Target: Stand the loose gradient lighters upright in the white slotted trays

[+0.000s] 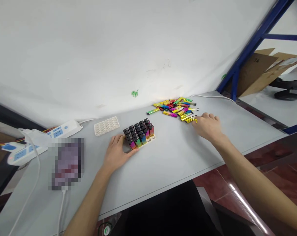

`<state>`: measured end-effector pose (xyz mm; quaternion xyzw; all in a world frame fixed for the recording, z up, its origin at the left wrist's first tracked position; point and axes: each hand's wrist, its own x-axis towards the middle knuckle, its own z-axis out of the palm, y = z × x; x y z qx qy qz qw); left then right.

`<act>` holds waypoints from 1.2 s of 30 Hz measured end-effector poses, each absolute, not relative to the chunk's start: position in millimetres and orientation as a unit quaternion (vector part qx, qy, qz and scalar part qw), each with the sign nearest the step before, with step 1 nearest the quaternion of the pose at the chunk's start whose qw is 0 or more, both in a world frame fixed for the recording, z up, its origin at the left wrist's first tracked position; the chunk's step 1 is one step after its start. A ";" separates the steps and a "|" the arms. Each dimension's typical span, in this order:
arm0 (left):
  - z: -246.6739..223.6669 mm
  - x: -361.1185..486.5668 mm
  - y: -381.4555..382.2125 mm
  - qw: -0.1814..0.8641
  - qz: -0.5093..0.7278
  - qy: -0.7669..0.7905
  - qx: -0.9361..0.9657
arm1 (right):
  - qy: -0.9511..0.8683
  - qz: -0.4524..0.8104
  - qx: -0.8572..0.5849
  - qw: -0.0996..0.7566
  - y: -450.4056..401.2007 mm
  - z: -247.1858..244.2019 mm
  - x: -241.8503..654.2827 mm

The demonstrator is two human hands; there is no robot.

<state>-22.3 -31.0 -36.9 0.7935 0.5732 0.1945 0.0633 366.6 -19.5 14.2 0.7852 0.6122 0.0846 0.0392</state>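
A white lighter tray stands on the table, filled with upright lighters that have black tops and shiny coloured bodies. Some holes at its right end hold no lighter. My left hand spans the tray's left end, thumb along the front and fingers behind. To the right, a loose pile of metallic lighters in yellow, red, green, blue and purple lies by the wall. At the pile's near right edge my right hand pinches a yellow lighter; the fingertips are partly hidden.
A second white tray with bare holes lies behind my left hand. Further left are a white power strip, a blurred phone and its cable. The wall bounds the table's back; a blue metal frame stands right, near cardboard boxes.
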 end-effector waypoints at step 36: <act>-33.0 -21.5 -32.7 0.075 0.193 0.577 0.790 | 0.674 -0.368 0.526 -0.366 -16.7 -7.5 285.8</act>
